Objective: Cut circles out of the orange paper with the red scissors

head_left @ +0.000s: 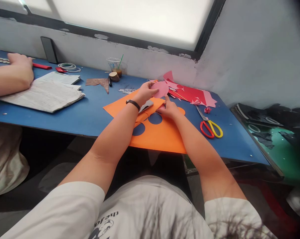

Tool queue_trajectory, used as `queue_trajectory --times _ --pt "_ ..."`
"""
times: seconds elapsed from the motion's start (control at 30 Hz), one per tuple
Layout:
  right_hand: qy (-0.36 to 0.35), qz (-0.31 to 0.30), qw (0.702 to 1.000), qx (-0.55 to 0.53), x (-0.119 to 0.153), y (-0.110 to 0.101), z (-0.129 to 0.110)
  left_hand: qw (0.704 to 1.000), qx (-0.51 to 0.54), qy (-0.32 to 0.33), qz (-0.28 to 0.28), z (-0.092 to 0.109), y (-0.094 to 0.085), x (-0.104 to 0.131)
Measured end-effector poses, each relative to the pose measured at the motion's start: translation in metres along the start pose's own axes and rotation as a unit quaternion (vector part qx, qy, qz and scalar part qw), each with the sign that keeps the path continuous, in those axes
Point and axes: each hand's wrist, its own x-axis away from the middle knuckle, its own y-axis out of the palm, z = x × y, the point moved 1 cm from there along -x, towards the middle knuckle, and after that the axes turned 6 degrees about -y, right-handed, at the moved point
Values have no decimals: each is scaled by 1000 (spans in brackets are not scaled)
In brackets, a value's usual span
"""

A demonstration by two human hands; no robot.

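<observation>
A round pink paper disc [160, 89] is pinched between the thumb and fingers of my left hand [148, 93], raised over the table. Just below the disc is my right hand [170, 109], its index finger pointing up near the disc's lower edge and its fingers apart. Whether that finger touches the disc I cannot tell. Beneath both hands lies orange paper [162, 136] with round holes cut in it, overhanging the table's front edge. A grey, flat object [146, 106] rests on the orange paper, partly hidden by my left wrist.
Scissors [209, 127] with red and yellow handles lie to the right, beside red and pink paper scraps [194, 94]. A plastic cup [116, 66] and a wood piece [114, 76] stand at the back. At left, another person's arm [12, 76] reaches over folded papers [47, 94].
</observation>
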Motion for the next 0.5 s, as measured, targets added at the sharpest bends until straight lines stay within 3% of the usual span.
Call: queue_trajectory --times 0.27,0.5 --pt "45 -7 999 0 -10 7 -4 982 155 -79 80 1 8 7" --pt "37 14 999 -3 -11 9 -3 930 319 -165 75 1 15 8"
